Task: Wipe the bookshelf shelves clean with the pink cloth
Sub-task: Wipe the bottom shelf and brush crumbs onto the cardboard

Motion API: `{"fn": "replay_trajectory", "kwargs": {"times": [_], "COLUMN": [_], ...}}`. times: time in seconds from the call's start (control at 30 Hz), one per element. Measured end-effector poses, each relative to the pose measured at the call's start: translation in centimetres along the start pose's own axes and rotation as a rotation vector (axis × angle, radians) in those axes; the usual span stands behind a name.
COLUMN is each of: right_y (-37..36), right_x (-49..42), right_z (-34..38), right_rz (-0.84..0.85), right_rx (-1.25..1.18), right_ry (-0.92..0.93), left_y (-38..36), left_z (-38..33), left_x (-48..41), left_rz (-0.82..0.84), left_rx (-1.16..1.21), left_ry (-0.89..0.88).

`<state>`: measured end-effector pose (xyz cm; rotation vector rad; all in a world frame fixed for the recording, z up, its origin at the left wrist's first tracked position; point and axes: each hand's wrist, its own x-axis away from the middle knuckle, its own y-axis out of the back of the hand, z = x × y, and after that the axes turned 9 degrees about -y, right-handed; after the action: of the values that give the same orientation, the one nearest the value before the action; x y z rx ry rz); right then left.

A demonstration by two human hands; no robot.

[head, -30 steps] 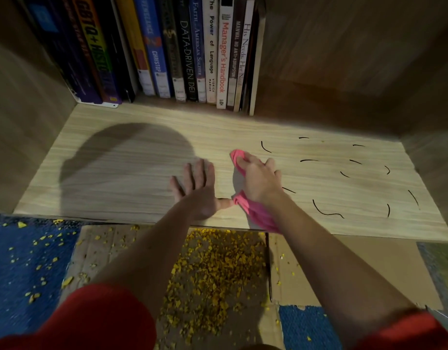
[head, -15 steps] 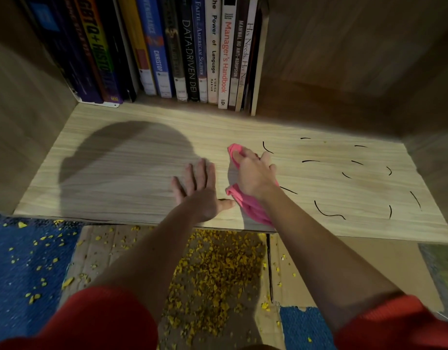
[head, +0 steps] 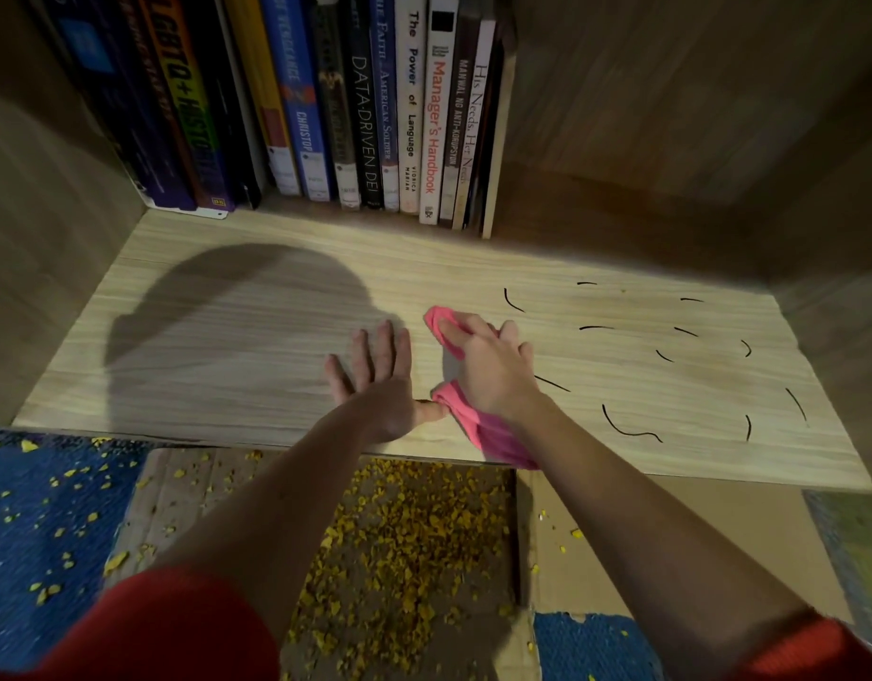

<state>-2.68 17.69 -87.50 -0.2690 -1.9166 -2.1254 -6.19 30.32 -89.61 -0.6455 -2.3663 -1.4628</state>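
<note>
Shelf (head: 227,356) of pale woodgrain fills most of the view, boxed in by darker side and back panels. Books (head: 325,105) are lined up upright along the back, toward the left, spines out. A big rounded shadow is thrown across the left half of the board. Floor stuff is seen below the front edge: a blue mat (head: 45,523) and a sheet of cardboard (head: 424,548), both littered with yellow crumbs (head: 399,523). Red sleeves show at the bottom corners.

Left hand (head: 375,385) is laid flat on the board, fingers spread, nothing held, thumb tip touching the cloth. Right hand (head: 493,371) is pressed down just beside it, fingers curled over the cloth (head: 493,435), which is gripped under the palm. One pink end pokes out past the fingertips, the other is bunched by the wrist and hangs over the front edge.

Black marks (head: 630,427), short curved strokes, are scattered over the right half of the board, right of the cloth.
</note>
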Motion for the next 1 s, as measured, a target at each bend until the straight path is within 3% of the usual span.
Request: {"fn": "replay_trajectory", "kwargs": {"times": [0.13,0.33,0.67,0.87,1.0], "right_y": [0.8,-1.1,0.2,-0.4,-1.7], "right_x": [-1.3,3.3,-1.4,1.0,4.5], "right_z": [1.1,-0.4,1.6,0.1,-1.7], "right_rz": [-0.012,-0.024,-0.02,-0.011,0.011], "right_rx": [-0.061,0.062,-0.082,0.035,0.058], "right_ry": [-0.079,0.038,-0.152,0.024,0.042], "left_y": [0.1,0.7,0.8,0.7,0.4], "left_z": [0.1,0.4,0.5,0.5,0.9], "left_x": [0.0,0.4,0.1,0.4,0.6], "left_rz": [0.018,0.083,0.132,0.091,-0.009], "left_rx": [0.014,0.053,0.027,0.061,0.103], "left_ry": [-0.016,-0.059,-0.056,-0.078,-0.103]}}
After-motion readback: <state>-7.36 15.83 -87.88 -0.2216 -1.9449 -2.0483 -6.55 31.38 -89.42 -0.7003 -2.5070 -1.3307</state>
